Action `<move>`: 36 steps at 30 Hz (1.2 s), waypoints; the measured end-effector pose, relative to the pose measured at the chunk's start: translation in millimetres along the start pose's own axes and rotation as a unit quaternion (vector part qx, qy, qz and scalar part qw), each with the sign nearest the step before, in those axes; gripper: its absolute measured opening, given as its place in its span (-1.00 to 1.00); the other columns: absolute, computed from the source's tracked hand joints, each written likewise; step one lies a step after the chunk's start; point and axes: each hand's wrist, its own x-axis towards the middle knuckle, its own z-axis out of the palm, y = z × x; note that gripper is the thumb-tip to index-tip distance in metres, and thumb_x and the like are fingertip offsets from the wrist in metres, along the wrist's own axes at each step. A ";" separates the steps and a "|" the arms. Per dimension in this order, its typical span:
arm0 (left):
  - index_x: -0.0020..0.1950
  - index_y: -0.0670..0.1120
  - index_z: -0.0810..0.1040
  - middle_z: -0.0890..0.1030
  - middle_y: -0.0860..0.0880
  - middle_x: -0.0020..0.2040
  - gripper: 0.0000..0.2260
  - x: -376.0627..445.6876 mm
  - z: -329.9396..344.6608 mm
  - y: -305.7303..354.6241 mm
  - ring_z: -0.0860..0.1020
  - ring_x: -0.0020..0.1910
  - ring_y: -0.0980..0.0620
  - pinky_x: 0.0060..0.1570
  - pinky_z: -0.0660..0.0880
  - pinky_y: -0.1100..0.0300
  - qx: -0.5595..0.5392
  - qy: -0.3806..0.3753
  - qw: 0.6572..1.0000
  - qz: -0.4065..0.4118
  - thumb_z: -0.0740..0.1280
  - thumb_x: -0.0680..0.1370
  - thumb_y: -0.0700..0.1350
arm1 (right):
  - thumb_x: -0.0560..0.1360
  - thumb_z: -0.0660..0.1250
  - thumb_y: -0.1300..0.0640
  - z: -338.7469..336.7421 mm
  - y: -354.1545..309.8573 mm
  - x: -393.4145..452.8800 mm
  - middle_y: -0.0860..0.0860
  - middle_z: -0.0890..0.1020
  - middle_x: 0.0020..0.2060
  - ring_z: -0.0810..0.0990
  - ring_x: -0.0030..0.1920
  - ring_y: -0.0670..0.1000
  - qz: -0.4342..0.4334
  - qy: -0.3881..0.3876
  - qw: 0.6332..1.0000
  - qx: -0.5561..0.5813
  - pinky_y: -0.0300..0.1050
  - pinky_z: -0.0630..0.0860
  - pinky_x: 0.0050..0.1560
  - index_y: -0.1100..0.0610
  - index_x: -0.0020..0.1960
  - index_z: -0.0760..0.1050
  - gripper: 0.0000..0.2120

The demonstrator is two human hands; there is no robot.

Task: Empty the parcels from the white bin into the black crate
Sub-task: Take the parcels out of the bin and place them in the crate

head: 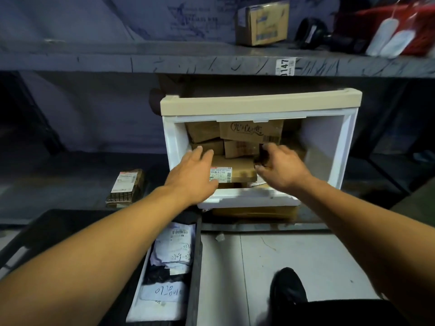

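The left hand [190,175] is laid with relaxed, straight fingers on a labelled cardboard parcel [235,169] inside the white bin [329,142]. A small dark item [263,154], too blurred to identify, is pinched by the curled fingers of the right hand [282,167]. More brown parcels [249,132] are stacked behind. The bin lies on the lower shelf [70,184]; the black crate [196,267], holding bagged parcels [171,252], stands below on the floor [294,255].

You face a scuffed grey shelf [164,60] against a dim bluish wall [94,17], pale tiled floor [294,255] underfoot.
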 end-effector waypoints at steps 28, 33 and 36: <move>0.34 0.01 0.49 0.63 0.03 0.22 -0.58 91.5 10.3 33.0 0.55 0.21 0.00 0.28 0.48 -0.09 -0.594 0.111 0.777 -0.173 0.43 0.49 -0.07 | 0.61 0.26 0.25 2.4 11.7 45.9 0.03 0.60 0.15 0.57 0.22 0.09 0.117 0.075 0.820 0.555 0.10 0.58 0.25 -0.07 0.52 0.24 -0.46; 0.21 0.02 0.47 0.59 0.00 0.07 -0.80 45.2 6.1 29.6 0.54 0.07 0.01 0.18 0.48 -0.18 -0.660 0.100 0.718 -0.197 0.37 0.60 -0.05 | 0.56 0.31 0.16 -4.9 0.4 1.4 0.03 0.59 0.14 0.57 0.18 0.11 0.135 0.071 0.805 0.573 -0.05 0.51 -0.11 -0.11 0.43 0.27 -0.50; 0.16 0.01 0.44 0.59 -0.07 0.12 -0.75 19.3 -1.9 28.8 0.55 0.11 -0.05 0.13 0.50 -0.27 -0.678 0.101 0.697 -0.208 0.39 0.58 0.08 | 0.58 0.31 0.06 -11.9 -8.6 -22.3 0.00 0.56 0.11 0.55 0.17 0.12 0.159 0.070 0.791 0.586 -0.01 0.50 -0.14 -0.09 0.34 0.31 -0.63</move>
